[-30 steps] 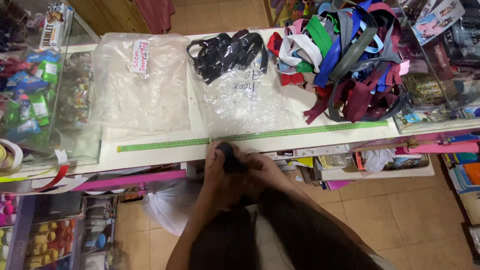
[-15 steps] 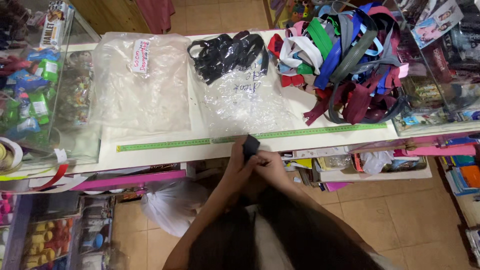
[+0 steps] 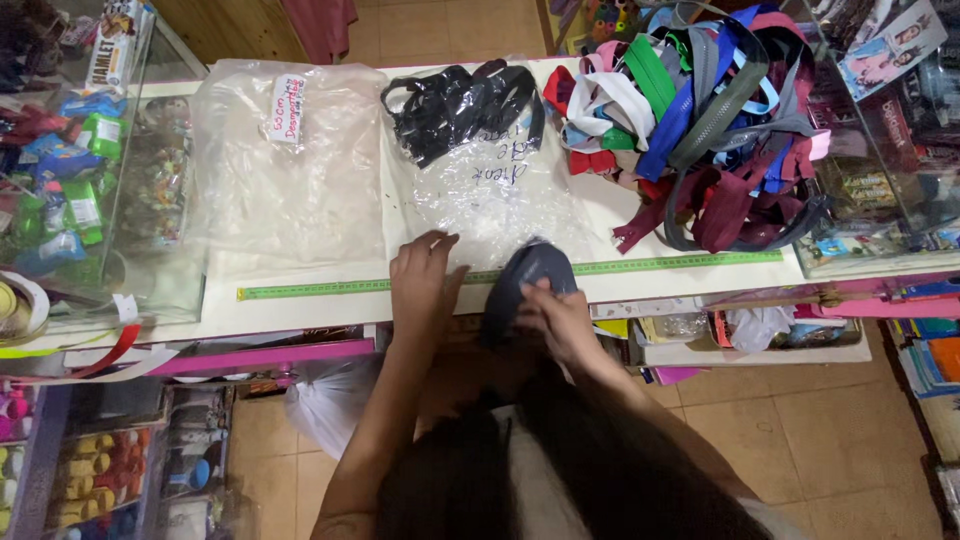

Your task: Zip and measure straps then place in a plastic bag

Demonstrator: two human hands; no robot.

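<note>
I see my right hand (image 3: 558, 318) with its grip clenched around a dark grey zipper strip (image 3: 528, 282), bunched in a loop at the near edge of the white tabletop (image 3: 300, 310). My left hand (image 3: 424, 283) lies flat and released, fingers spread on the green measuring tape (image 3: 660, 265) that runs along that edge. Just beyond sit a clear plastic bag (image 3: 490, 190) with black zippers (image 3: 455, 100) on it and, further right, a heap of coloured zippers (image 3: 700, 120).
</note>
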